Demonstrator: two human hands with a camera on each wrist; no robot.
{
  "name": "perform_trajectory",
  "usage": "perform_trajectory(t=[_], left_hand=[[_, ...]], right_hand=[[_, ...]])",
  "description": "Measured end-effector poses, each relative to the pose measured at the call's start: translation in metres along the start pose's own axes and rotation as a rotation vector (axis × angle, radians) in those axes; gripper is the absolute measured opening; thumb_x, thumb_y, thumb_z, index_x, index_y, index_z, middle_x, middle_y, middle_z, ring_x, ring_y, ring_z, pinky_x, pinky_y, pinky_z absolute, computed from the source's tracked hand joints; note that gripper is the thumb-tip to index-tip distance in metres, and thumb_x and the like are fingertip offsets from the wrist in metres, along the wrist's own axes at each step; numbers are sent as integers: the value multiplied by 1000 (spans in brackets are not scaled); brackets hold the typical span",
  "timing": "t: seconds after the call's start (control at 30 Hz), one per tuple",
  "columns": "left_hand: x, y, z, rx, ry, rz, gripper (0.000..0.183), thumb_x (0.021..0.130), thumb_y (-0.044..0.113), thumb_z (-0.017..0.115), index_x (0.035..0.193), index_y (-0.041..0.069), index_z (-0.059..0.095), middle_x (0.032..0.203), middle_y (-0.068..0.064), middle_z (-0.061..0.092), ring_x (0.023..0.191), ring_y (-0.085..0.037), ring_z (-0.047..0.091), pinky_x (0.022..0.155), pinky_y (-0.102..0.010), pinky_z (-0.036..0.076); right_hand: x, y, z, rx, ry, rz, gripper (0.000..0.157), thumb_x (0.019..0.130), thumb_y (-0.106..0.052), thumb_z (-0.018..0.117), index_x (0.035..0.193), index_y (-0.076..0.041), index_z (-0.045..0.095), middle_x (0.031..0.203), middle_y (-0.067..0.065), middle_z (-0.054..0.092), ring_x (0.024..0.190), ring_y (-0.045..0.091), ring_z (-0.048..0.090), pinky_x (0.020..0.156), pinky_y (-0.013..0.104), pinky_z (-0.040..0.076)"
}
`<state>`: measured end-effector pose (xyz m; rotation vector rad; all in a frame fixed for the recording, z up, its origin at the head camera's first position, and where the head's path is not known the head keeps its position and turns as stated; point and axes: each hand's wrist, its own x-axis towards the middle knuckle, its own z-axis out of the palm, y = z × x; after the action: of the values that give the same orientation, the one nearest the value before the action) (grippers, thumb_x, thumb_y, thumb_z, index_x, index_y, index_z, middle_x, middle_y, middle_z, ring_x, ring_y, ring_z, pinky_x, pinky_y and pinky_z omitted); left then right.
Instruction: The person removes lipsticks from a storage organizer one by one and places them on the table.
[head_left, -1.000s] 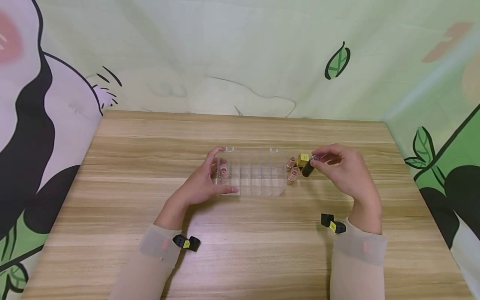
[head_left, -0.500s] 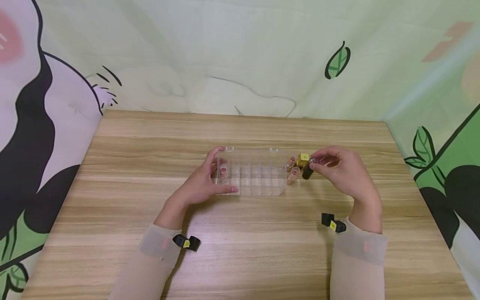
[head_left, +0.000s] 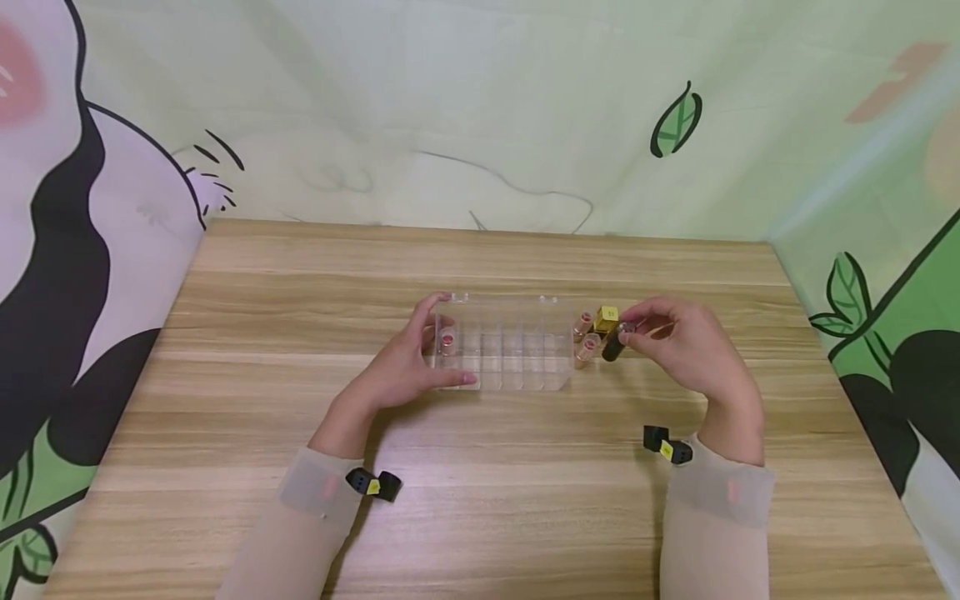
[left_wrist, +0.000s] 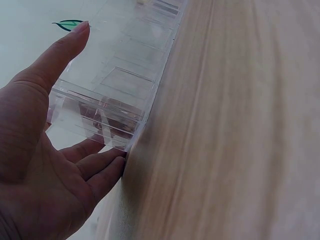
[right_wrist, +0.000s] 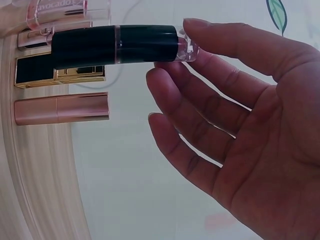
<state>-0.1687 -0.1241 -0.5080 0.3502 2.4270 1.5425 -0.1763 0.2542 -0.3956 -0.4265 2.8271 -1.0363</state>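
Note:
My left hand (head_left: pixel 397 367) grips the left end of a clear plastic organizer (head_left: pixel 517 364), thumb over its near edge and fingers around the end and back. One lipstick (head_left: pixel 447 342) with a reddish top stands in the leftmost part of it. With thumb and fingertips, my right hand (head_left: pixel 688 342) pinches a black lipstick tube (right_wrist: pixel 115 46) by its clear end. That tube leans slightly in the head view, just right of the other tubes. The lower fingers of my right hand (right_wrist: pixel 240 125) are loosely bent, away from the tube.
Close to the organizer's right end stand two pinkish tubes (head_left: pixel 587 352) and a gold-topped lipstick (head_left: pixel 606 318). A rose-gold tube (right_wrist: pixel 62 109) and a black-and-gold one (right_wrist: pixel 80 74) show in the right wrist view. A printed cloth (head_left: pixel 480 108) hangs behind the wooden table (head_left: pixel 480 517).
My right hand has moved slightly toward me and down with the black lipstick tube, bringing it a little nearer the pinkish tubes. My left hand and the organizer have stayed put.

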Motion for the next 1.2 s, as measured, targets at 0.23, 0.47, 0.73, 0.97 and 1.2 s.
perform_trajectory(t=[0.23,0.47,0.73,0.97,1.2], left_hand=[[0,1,0,-1,0,1,116,70,49,95,156,48,17,146,-6,53,146,-36,47,123,-56,34],[0,1,0,2,-2,-2,115,70,50,95,155,50,16,147,-6,52,147,-37,46,123,-56,34],[0,1,0,1,-3,8,116,72,48,94,157,42,16,147,-7,52,145,-37,48,123,-56,35],[0,0,0,-14,-7,8,114,72,46,95,155,48,17,146,-7,52,145,-37,48,123,-55,35],[0,0,0,-11,-6,9,115,72,46,95,156,48,16,147,-7,51,146,-37,47,124,-54,34]], right_hand=[[0,1,0,-20,-40,17,21,97,-16,74,115,-7,75,104,8,76,94,21,67,82,24,54],[-1,0,-1,-18,-68,37,22,97,-15,73,117,-5,74,106,9,75,97,23,67,84,28,55],[1,2,0,-29,-90,42,21,97,-13,72,117,-4,73,107,9,75,98,24,68,87,35,56],[3,5,2,-34,-110,47,18,97,-13,72,114,-7,74,109,9,74,99,24,68,87,38,56],[3,4,3,-38,-133,58,19,98,-14,72,115,-6,74,110,10,73,101,25,67,87,39,55]])
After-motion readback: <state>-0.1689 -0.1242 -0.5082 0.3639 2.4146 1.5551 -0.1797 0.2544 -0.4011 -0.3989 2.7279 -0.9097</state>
